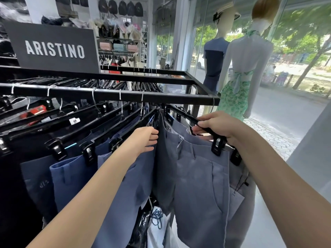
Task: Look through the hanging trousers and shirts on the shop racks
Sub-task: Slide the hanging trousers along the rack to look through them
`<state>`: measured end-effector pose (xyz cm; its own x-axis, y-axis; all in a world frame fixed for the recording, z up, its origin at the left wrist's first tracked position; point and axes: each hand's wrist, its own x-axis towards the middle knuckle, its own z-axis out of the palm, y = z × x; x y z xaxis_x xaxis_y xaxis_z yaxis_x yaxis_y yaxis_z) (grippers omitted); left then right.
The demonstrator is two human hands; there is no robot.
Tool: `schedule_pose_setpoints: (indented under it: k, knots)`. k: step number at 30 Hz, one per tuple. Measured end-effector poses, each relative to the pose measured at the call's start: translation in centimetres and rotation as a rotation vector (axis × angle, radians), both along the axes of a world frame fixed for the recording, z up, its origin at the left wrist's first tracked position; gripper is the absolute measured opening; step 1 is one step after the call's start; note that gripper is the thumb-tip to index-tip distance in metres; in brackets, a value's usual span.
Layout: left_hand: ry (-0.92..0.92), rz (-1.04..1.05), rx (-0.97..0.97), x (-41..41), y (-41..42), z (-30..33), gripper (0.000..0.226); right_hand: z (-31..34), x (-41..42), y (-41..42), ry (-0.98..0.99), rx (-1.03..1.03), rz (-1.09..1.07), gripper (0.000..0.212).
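A black metal rack (114,95) carries a row of trousers on black clip hangers. My right hand (216,125) grips the bar of the black hanger (217,143) that holds grey-blue trousers (198,176), pulled toward the right end of the rack. My left hand (144,140) reaches into the gap beside them, fingers curled over the waistband of the blue trousers (123,185) hanging to the left. More blue and dark navy trousers (71,174) fill the rail further left.
A dark sign reading ARISTINO (53,49) stands on the rack top. Two dressed mannequins (238,72) stand at the shop window on the right. Shelves of bags and hanging clothes (118,43) line the back wall. A white bag (157,228) lies below the trousers.
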<state>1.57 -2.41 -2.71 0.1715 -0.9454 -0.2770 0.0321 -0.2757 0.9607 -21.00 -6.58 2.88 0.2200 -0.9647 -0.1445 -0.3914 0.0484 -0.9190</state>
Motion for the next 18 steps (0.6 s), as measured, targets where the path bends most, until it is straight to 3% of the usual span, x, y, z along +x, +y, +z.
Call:
schedule_pose_setpoints:
  k: [11, 18]
  knots:
    - [-0.012, -0.072, -0.027, -2.9, -1.0, 0.4, 0.025, -0.9, 0.8, 1.3, -0.028, 0.001, -0.082, 0.030]
    - [0.096, -0.023, -0.045, -6.1, -2.2, -0.1, 0.028, -0.3, 2.8, 0.9, -0.099, -0.022, -0.113, 0.027]
